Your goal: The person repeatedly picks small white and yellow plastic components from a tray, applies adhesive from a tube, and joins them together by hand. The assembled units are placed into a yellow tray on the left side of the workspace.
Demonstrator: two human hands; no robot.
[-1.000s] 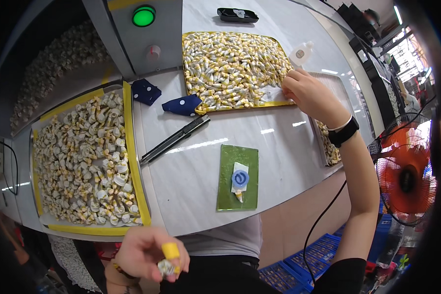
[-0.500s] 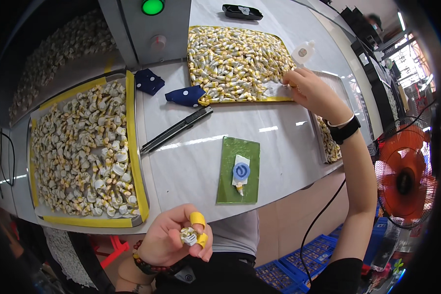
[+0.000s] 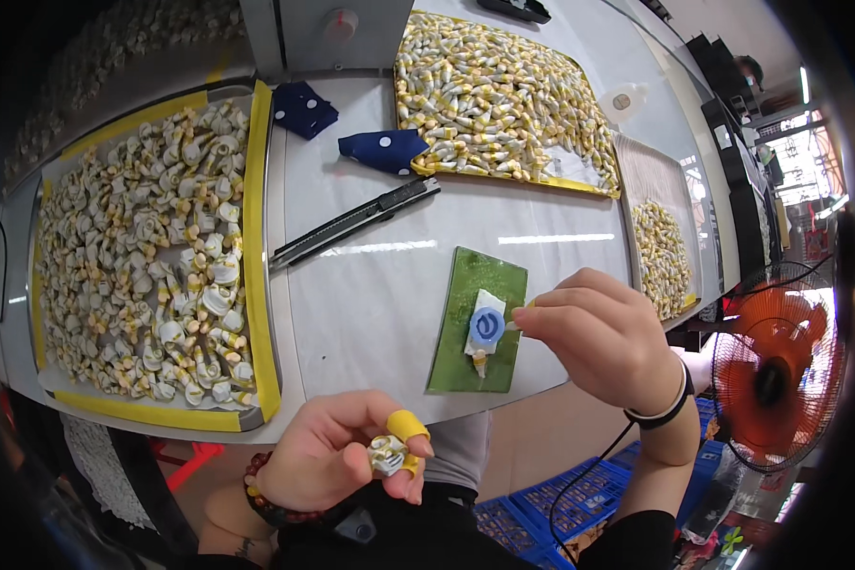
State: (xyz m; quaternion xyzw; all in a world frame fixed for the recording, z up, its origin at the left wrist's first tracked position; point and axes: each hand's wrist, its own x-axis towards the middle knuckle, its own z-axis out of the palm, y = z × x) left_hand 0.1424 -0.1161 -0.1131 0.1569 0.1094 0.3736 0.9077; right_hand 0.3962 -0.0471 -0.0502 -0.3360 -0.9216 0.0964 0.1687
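Note:
My left hand is closed in a pinch around a small white-and-yellow figurine, low at the table's front edge. Yellow tape wraps two of its fingers. My right hand pinches a tiny white-and-yellow piece, mostly hidden by the fingertips, just right of a blue round cap. That cap sits on a white pad on a green rectangular mat. One small cone-shaped piece lies at the pad's near end.
Figurines fill a yellow-edged tray at left. Small cone-shaped pieces crowd another tray at the back; a third tray stands right. Between them lie a black utility knife and dark blue dotted cloths. An orange fan stands right.
My right hand has come back from the far tray toward the green mat, carrying a tiny piece. My left hand still holds the figurine, shifted slightly right. The view has moved too.

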